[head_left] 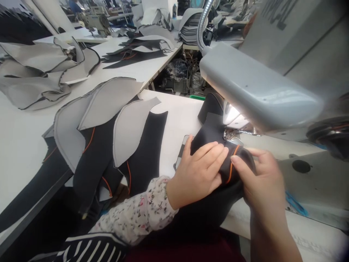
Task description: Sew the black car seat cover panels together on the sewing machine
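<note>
A black fabric piece with orange piping (209, 131) lies under the needle area of a sewing machine (231, 135). My left hand (200, 167) rests flat on it, fingers stretched toward the needle. At the piece's right edge, my right hand (260, 174) pinches the material beside the orange piping (232, 163), thumb on top and fingers behind. The rest of the black material hangs down between my forearms toward my lap.
Several black and grey cut panels (147, 145) overlap on the white table to the left. Bundled grey pieces (35, 69) sit farther left. The machine's lamp and arm (253, 83) overhang my right hand. A blue tool (296, 203) lies at the right.
</note>
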The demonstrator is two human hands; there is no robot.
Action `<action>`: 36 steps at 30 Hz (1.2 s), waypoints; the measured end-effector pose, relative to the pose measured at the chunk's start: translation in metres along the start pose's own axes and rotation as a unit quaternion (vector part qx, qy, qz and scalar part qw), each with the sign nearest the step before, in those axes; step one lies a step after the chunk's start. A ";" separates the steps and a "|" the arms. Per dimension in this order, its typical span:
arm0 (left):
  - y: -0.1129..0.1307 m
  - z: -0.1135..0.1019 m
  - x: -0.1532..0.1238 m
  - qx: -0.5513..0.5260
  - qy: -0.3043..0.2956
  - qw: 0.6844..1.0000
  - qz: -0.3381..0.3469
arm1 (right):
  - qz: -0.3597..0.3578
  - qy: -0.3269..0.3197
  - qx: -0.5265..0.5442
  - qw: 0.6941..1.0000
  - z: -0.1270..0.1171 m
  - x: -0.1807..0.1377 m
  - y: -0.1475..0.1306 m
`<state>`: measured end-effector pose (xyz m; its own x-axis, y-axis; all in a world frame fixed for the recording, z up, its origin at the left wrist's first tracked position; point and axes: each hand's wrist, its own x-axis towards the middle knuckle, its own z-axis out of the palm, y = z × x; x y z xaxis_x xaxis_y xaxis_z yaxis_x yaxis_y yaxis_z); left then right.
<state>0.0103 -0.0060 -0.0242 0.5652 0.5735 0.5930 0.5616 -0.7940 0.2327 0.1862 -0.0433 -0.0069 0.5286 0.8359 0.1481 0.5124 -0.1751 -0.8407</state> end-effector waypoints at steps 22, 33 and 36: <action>-0.004 -0.008 0.006 -0.049 -0.033 0.998 -0.016 | -0.031 0.019 0.080 0.996 0.012 0.006 0.016; -0.004 0.014 -0.003 -0.179 0.006 0.977 -0.118 | 0.068 -0.039 0.172 0.982 0.015 0.020 0.036; -0.010 0.026 -0.022 -0.322 0.046 0.900 -0.291 | 0.130 -0.117 0.258 0.950 0.013 -0.003 0.064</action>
<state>0.0078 -0.0050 -0.0595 0.2185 0.9347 0.2805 0.2628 -0.3332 0.9055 0.2083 -0.0497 -0.0678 0.3966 0.9022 -0.1693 -0.0466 -0.1644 -0.9853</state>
